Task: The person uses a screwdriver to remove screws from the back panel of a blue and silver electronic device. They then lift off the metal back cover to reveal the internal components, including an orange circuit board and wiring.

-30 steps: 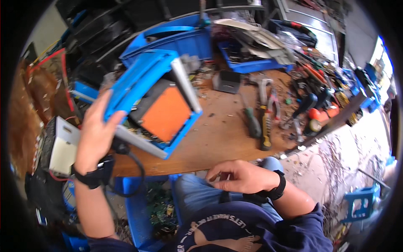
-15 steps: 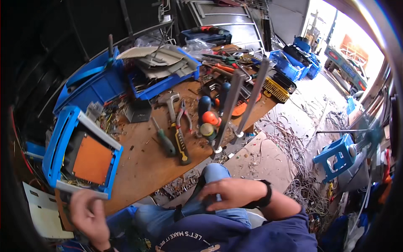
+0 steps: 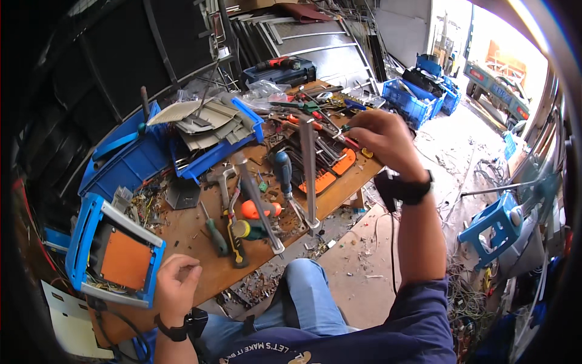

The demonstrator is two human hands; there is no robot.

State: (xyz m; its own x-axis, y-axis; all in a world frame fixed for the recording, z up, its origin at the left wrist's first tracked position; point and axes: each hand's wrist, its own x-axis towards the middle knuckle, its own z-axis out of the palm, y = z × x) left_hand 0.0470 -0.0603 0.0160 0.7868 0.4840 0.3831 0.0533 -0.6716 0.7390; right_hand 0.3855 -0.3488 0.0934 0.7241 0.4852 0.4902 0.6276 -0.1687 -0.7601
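Observation:
My right hand (image 3: 382, 138) reaches over the tool pile at the bench's far right, fingers bent down and pressed together. A green tool end (image 3: 346, 128) shows at its fingertips; whatever lies in the grip is hidden. My left hand (image 3: 177, 284) is curled beside the blue-framed device (image 3: 155, 261) with its orange panel (image 3: 126, 259), and nothing shows between finger and thumb. Between the hands lie a green-handled screwdriver (image 3: 217, 238), a hammer (image 3: 239, 250), pliers and a blue-handled tool (image 3: 283, 170). Orange holders with hex keys (image 3: 321, 182) sit near my right hand.
Two upright metal posts (image 3: 309, 173) rise at the wooden bench's (image 3: 203, 276) near edge. Blue bins (image 3: 130, 161) stand at the back left, one heaped with pale plates (image 3: 206, 124). A blue stool (image 3: 494, 227) and tangled wires (image 3: 461, 303) are on the floor at right.
My right hand has gone from above my lap out to the far tool pile. My left hand has shifted right along the device's near side. The view has turned a little.

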